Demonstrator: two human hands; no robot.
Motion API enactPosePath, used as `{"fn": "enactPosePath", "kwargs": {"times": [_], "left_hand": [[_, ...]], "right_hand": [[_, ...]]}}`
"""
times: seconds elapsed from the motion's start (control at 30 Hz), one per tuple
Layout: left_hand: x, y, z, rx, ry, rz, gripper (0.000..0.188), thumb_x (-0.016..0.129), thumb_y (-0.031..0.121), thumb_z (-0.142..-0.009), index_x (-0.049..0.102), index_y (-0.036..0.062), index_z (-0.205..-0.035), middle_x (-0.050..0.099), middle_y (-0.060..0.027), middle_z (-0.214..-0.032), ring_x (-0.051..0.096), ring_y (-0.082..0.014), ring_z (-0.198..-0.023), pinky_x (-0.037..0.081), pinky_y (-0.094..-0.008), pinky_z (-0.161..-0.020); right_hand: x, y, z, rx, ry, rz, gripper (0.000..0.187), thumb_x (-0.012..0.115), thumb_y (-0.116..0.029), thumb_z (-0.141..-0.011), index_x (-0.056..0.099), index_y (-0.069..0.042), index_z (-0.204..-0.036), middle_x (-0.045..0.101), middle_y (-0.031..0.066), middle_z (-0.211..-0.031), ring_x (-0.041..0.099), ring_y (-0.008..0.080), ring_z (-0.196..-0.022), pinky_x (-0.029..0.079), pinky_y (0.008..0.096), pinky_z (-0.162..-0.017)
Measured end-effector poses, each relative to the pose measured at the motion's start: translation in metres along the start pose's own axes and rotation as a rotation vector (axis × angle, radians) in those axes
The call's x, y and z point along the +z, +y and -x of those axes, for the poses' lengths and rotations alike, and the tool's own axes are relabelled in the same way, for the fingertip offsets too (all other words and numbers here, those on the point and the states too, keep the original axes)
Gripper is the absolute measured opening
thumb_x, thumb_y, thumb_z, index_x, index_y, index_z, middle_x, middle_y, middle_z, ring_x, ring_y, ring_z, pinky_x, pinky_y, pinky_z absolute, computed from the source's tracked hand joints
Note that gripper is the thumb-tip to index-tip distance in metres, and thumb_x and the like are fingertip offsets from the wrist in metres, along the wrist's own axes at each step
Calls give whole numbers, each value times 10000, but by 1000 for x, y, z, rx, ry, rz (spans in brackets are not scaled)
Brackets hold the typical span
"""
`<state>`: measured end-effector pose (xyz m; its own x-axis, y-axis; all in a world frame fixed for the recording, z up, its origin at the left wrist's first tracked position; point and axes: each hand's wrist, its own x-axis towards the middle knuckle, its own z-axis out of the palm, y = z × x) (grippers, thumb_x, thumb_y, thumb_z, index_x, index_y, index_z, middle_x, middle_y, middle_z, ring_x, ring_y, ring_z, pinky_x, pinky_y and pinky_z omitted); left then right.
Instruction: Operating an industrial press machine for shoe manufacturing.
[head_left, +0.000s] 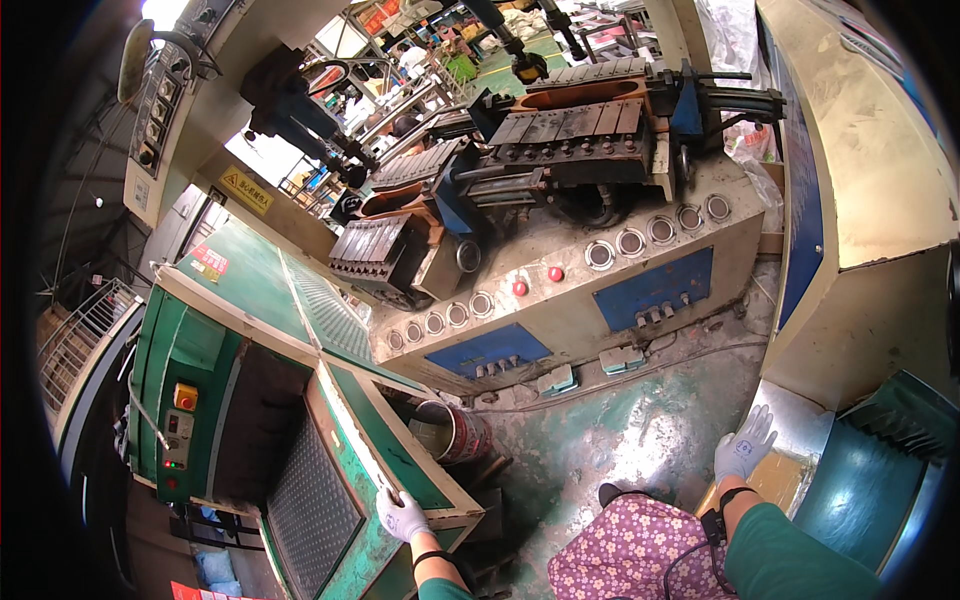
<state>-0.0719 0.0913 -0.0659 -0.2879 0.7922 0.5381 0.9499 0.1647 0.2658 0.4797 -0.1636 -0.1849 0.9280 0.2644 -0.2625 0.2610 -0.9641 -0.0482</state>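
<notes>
My left hand (403, 516), in a white glove, is at the worn pale edge (352, 440) of a green machine (345, 540). Its fingers are bent and closed there, with a small dark patch between them; what they hold, if anything, is too small to make out. My right hand (745, 451), also gloved, lies with fingers stretched out and apart by a shiny metal ledge (800, 415) at the right. A tan, box-like surface (778, 482) shows below it. The right hand appears to hold nothing; whether it touches the ledge I cannot tell.
A beige machine (560, 330) with round gauges, two red buttons and clamp heads (570, 130) stands ahead. A bucket (455, 432) sits beside the green machine. Foot pedals (558, 381) and a cable lie on the floor. A teal chute (860, 490) is at the right.
</notes>
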Motion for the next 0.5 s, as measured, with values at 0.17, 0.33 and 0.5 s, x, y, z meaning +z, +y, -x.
{"fn": "enactPosePath", "kwargs": {"times": [0.17, 0.33, 0.5], "left_hand": [[0, -15, -3, -28, -11, -34, 310, 655, 142, -817, 663, 14, -1099, 658, -166, -1098, 630, -371, -1044, 492, -460, -942], [-1, -11, 0, -33, -17, 15, 297, 665, 144, -822, 668, 23, -1093, 672, -168, -1082, 644, -367, -1029, 502, -460, -940], [-4, 9, 3, -16, -131, 74, 318, 684, 180, -856, 710, 38, -1140, 731, -142, -1128, 692, -319, -1049, 533, -427, -984]], "right_hand": [[4, -6, 2, -17, -13, 3, 835, 557, -255, -914, 213, -41, -1644, 164, 100, -1740, 138, 279, -1608, 91, 517, -1297], [16, 5, 0, -24, 29, 6, 841, 560, -255, -901, 226, -36, -1641, 172, 114, -1734, 134, 295, -1605, 106, 513, -1292], [52, 31, -9, -41, 229, -285, 816, 558, -183, -827, 329, 28, -1580, 333, 207, -1645, 217, 431, -1549, 113, 526, -1294]]}}
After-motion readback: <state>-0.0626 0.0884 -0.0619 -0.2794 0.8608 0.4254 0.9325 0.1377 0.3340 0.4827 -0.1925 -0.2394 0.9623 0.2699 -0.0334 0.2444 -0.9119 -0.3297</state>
